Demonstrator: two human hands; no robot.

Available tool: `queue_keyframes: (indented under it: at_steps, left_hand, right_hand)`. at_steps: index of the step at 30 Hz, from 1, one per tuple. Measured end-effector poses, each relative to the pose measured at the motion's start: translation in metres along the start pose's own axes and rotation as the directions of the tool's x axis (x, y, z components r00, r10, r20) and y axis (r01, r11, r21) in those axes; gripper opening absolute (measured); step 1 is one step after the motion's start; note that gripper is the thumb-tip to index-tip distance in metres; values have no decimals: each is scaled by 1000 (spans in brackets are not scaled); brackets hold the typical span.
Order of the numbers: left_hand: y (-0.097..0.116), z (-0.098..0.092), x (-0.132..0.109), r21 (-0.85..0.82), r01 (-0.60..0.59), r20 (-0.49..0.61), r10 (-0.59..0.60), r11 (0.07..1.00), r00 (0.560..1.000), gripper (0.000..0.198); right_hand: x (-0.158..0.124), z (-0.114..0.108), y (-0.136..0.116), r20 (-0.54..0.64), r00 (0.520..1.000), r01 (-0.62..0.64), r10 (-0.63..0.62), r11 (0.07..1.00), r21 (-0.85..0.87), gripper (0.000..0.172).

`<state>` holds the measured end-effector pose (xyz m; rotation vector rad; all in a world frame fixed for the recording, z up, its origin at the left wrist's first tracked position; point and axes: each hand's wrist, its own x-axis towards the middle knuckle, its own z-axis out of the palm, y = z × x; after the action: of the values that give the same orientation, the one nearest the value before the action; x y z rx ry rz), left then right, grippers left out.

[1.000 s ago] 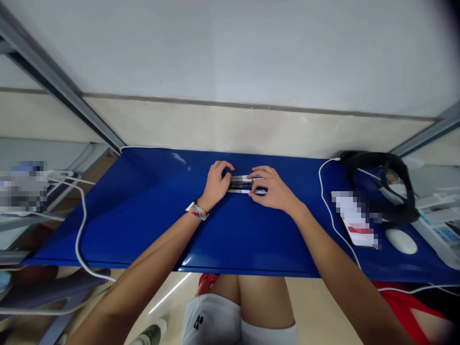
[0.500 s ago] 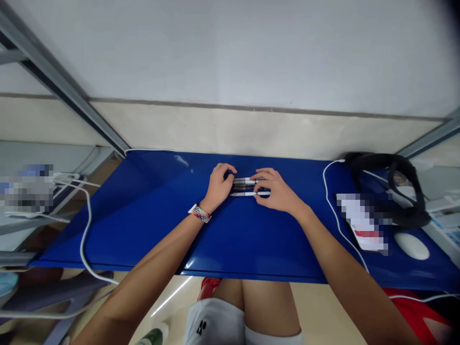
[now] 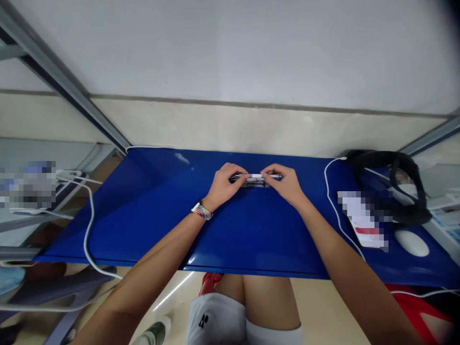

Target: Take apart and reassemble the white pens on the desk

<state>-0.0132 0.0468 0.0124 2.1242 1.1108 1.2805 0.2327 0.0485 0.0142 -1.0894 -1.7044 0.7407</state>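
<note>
A white pen (image 3: 255, 176) with a dark tip lies crosswise between my hands at the middle of the blue table (image 3: 251, 230). My left hand (image 3: 223, 184) pinches its left part between thumb and fingers. At the other end my right hand (image 3: 286, 183) has closed its thumb and fingers on the same pen. Just below it in view, other dark and clear pens (image 3: 256, 184) lie close together and parallel; their ends are partly hidden by my fingers, so I cannot tell how many there are.
On the right are a phone (image 3: 361, 220), a white computer mouse (image 3: 411, 243) and a black headset-like strap (image 3: 408, 187). A white cable (image 3: 332, 206) runs beside them; another cable (image 3: 87, 235) hangs at the left edge. Behind the table stands a wall (image 3: 230, 124).
The white pen that lay nearest me has moved away from me, to the far side of the other pens. My left hand has shifted right and taken hold of it too.
</note>
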Motion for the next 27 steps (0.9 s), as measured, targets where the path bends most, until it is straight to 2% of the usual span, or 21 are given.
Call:
queue_keyframes:
  at_steps: [4,8,18,23,27]
  left_hand:
    - [-4,0,0,-38,32,-55,-34,999,998,13]
    - [-6,0,-1,-114,100,-62,-108,988,992,19]
    - [-13,1,1,-311,195,-40,-218,930,975,28]
    - [-15,0,4,-342,210,-50,-241,916,969,40]
    - [-16,2,5,-361,206,-67,-246,909,967,40]
  right_hand:
    - [3,2,3,-68,985,-140,156,970,199,23]
    - [5,1,5,-28,977,-193,213,926,324,31]
    - [2,3,8,-6,980,-188,200,932,310,30]
    - [2,5,7,7,982,-181,189,930,319,30]
    - [3,5,10,-7,982,-179,191,930,322,36]
